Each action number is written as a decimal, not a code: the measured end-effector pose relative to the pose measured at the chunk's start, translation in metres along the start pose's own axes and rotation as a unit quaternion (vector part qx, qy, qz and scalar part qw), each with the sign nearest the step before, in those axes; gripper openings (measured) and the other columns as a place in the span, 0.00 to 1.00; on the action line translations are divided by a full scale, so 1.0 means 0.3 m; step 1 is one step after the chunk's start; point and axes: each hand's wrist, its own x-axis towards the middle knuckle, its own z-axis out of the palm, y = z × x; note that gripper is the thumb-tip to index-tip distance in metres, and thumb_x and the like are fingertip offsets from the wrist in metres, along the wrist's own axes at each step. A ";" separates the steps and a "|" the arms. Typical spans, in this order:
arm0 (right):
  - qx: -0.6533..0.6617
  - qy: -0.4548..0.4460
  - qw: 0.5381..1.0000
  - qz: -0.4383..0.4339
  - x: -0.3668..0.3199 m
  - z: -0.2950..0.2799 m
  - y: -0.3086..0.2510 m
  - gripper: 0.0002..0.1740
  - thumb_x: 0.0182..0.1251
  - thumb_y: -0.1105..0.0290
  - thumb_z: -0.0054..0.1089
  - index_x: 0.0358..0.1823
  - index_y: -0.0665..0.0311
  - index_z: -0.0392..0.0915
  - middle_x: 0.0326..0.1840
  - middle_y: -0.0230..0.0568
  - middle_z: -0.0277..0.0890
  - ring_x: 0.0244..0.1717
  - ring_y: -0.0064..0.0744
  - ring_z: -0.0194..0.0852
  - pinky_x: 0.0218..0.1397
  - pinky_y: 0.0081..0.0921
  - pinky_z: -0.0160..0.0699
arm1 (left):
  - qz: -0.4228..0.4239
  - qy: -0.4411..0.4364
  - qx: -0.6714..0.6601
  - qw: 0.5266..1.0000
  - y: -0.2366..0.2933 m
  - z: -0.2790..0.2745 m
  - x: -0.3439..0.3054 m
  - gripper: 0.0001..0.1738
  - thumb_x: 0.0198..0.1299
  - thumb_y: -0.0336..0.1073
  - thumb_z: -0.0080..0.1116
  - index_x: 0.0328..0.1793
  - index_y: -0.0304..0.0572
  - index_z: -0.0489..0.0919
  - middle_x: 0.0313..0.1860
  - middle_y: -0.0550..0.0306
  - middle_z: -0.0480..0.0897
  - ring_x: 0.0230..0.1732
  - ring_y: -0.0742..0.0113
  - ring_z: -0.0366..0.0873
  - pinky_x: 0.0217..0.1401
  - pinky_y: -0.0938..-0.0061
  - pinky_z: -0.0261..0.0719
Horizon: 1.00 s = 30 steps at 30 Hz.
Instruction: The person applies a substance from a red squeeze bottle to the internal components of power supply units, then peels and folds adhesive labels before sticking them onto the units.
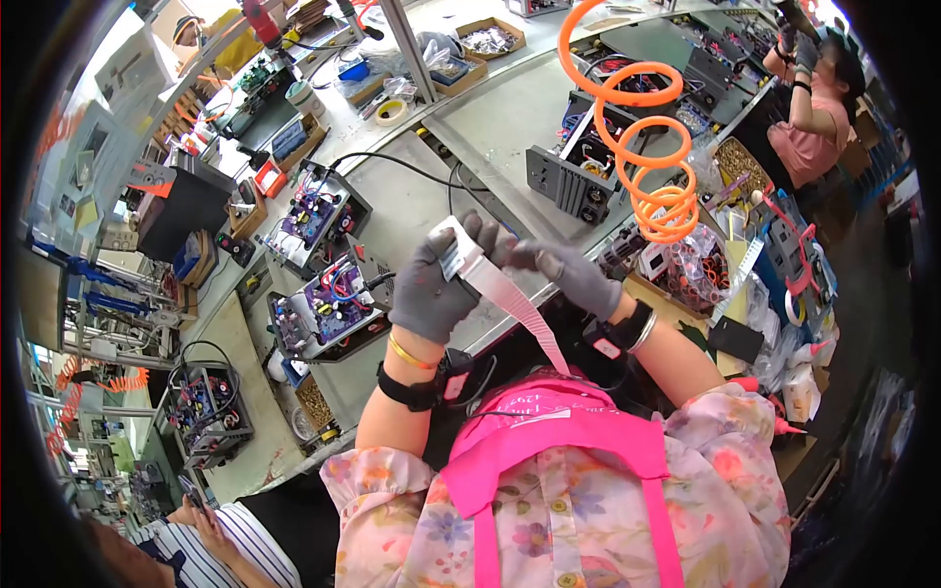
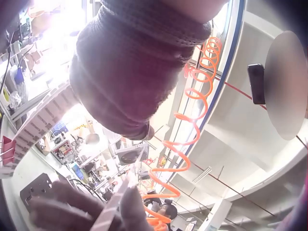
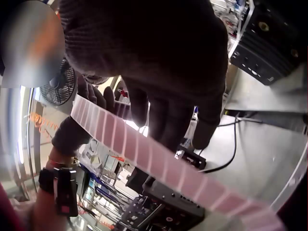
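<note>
A long pale strip with pinkish bands (image 1: pixel 515 304) hangs in a curve from the left hand down to the pink apron in the head view. The gray-gloved left hand (image 1: pixel 431 289) grips its white upper end, fingers curled round it. Close to the right of that end is the gloved right hand (image 1: pixel 573 279), its fingertips near the strip. In the right wrist view the right hand (image 3: pixel 154 62) has its fingers extended and spread behind the banded strip (image 3: pixel 144 154); their exact contact is hidden. The left hand (image 2: pixel 130 67) fills the upper left wrist view.
Open electronic units (image 1: pixel 328 309) stand on the bench left of the hands, and a black-finned unit (image 1: pixel 578 171) stands beyond them. An orange coiled hose (image 1: pixel 642 132) hangs at the upper right. Parts bins (image 1: pixel 740 167) lie at the right; other people are at both sides.
</note>
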 end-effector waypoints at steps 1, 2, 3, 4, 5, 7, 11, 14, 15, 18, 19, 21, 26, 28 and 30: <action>0.031 -0.034 0.998 0.042 -0.024 0.024 0.007 0.36 0.76 0.43 0.33 0.61 0.71 0.70 0.55 0.45 0.76 0.58 0.31 0.72 0.62 0.27 0.69 | 0.019 0.034 0.004 0.999 0.013 0.012 0.007 0.17 0.62 0.31 0.48 0.56 0.30 0.74 0.51 0.44 0.80 0.58 0.47 0.76 0.73 0.45 0.60; 0.061 -0.070 0.992 0.083 -0.042 0.043 0.012 0.39 0.75 0.40 0.30 0.61 0.71 0.70 0.55 0.46 0.76 0.59 0.31 0.72 0.63 0.27 0.69 | 0.041 0.066 0.009 0.997 0.030 0.022 0.016 0.17 0.63 0.32 0.48 0.56 0.30 0.74 0.51 0.44 0.80 0.59 0.46 0.75 0.73 0.45 0.60; 0.083 -0.084 0.987 0.112 -0.058 0.056 0.039 0.41 0.74 0.38 0.30 0.62 0.72 0.69 0.54 0.47 0.76 0.56 0.33 0.74 0.61 0.28 0.70 | 0.036 0.059 0.039 0.997 0.052 0.023 0.026 0.18 0.63 0.33 0.47 0.57 0.32 0.75 0.52 0.45 0.80 0.62 0.42 0.72 0.73 0.45 0.58; 0.106 -0.098 0.979 0.141 -0.068 0.072 0.068 0.42 0.73 0.37 0.29 0.63 0.72 0.68 0.54 0.47 0.77 0.53 0.35 0.77 0.60 0.30 0.72 | 0.046 0.056 0.040 0.997 0.075 0.026 0.033 0.19 0.63 0.33 0.47 0.57 0.33 0.74 0.52 0.45 0.80 0.62 0.41 0.71 0.73 0.45 0.58; 0.128 -0.111 0.971 0.169 -0.075 0.078 0.090 0.43 0.72 0.36 0.28 0.63 0.72 0.67 0.54 0.48 0.77 0.50 0.36 0.79 0.59 0.31 0.73 | 0.056 0.053 0.042 0.996 0.097 0.029 0.040 0.19 0.63 0.33 0.46 0.58 0.33 0.74 0.53 0.45 0.80 0.63 0.40 0.70 0.73 0.46 0.58; 0.206 -0.145 0.947 0.199 -0.095 0.071 0.095 0.43 0.72 0.35 0.28 0.64 0.70 0.67 0.52 0.47 0.78 0.50 0.35 0.79 0.58 0.32 0.75 | 0.084 0.067 0.061 0.992 0.125 0.058 0.045 0.19 0.63 0.34 0.46 0.58 0.35 0.74 0.53 0.46 0.79 0.63 0.40 0.70 0.72 0.46 0.57; 0.215 -0.167 0.933 0.236 -0.110 0.042 0.054 0.43 0.70 0.34 0.36 0.65 0.68 0.66 0.50 0.46 0.79 0.43 0.33 0.80 0.51 0.31 0.80 | 0.124 0.039 0.096 0.987 0.241 0.022 0.061 0.19 0.64 0.35 0.45 0.59 0.39 0.75 0.52 0.51 0.80 0.64 0.43 0.69 0.72 0.46 0.56; 0.175 -0.174 0.933 0.260 -0.116 0.014 0.042 0.40 0.68 0.39 0.48 0.66 0.68 0.64 0.50 0.46 0.78 0.42 0.32 0.80 0.48 0.29 0.81 | 0.126 -0.028 0.132 0.983 0.332 -0.013 0.069 0.19 0.63 0.35 0.46 0.59 0.40 0.75 0.50 0.53 0.82 0.65 0.45 0.70 0.72 0.50 0.56; 0.168 -0.177 0.933 0.266 -0.121 0.003 0.055 0.40 0.68 0.40 0.49 0.67 0.68 0.64 0.50 0.46 0.78 0.42 0.32 0.80 0.48 0.29 0.81 | 0.140 -0.041 0.133 0.980 0.356 -0.021 0.074 0.19 0.62 0.36 0.48 0.58 0.41 0.76 0.48 0.54 0.83 0.62 0.49 0.73 0.72 0.51 0.56; 0.204 -0.176 0.917 0.294 -0.143 -0.017 0.075 0.35 0.69 0.48 0.53 0.66 0.69 0.64 0.49 0.47 0.78 0.42 0.32 0.80 0.48 0.29 0.82 | 0.204 0.008 0.081 0.976 0.365 0.047 0.058 0.15 0.62 0.30 0.48 0.52 0.29 0.74 0.43 0.47 0.80 0.50 0.52 0.79 0.74 0.46 0.60; 0.199 -0.177 0.917 0.297 -0.147 -0.029 0.087 0.35 0.69 0.48 0.54 0.66 0.69 0.64 0.49 0.47 0.78 0.42 0.33 0.80 0.48 0.29 0.82 | 0.222 0.010 0.077 0.972 0.387 0.048 0.061 0.15 0.62 0.31 0.48 0.52 0.29 0.74 0.43 0.48 0.81 0.49 0.52 0.79 0.73 0.46 0.61; 0.189 -0.178 0.912 0.318 -0.157 -0.049 0.090 0.36 0.67 0.48 0.56 0.65 0.70 0.65 0.49 0.48 0.78 0.42 0.34 0.81 0.47 0.30 0.82 | 0.228 -0.008 0.097 0.969 0.447 0.049 0.061 0.15 0.64 0.31 0.46 0.53 0.29 0.74 0.43 0.49 0.81 0.49 0.53 0.79 0.73 0.46 0.62; 0.201 -0.175 0.906 0.328 -0.206 -0.109 0.105 0.39 0.64 0.43 0.57 0.63 0.71 0.66 0.48 0.51 0.78 0.42 0.37 0.82 0.46 0.30 0.83 | 0.208 -0.070 0.097 0.971 0.541 0.086 0.025 0.15 0.64 0.29 0.44 0.53 0.28 0.75 0.47 0.42 0.81 0.52 0.51 0.79 0.73 0.47 0.63; 0.218 -0.164 0.902 0.334 -0.228 -0.119 0.106 0.40 0.64 0.41 0.56 0.63 0.71 0.66 0.48 0.51 0.78 0.42 0.37 0.82 0.46 0.31 0.83 | 0.232 -0.047 0.106 0.966 0.561 0.094 0.019 0.15 0.65 0.31 0.44 0.53 0.28 0.73 0.45 0.43 0.80 0.52 0.52 0.79 0.74 0.46 0.61; 0.242 -0.152 0.897 0.337 -0.237 -0.117 0.107 0.41 0.64 0.39 0.55 0.63 0.70 0.66 0.47 0.51 0.78 0.42 0.37 0.82 0.44 0.30 0.84 | 0.248 -0.031 0.103 0.963 0.564 0.105 0.015 0.14 0.66 0.31 0.44 0.53 0.28 0.72 0.44 0.44 0.80 0.51 0.51 0.79 0.74 0.45 0.59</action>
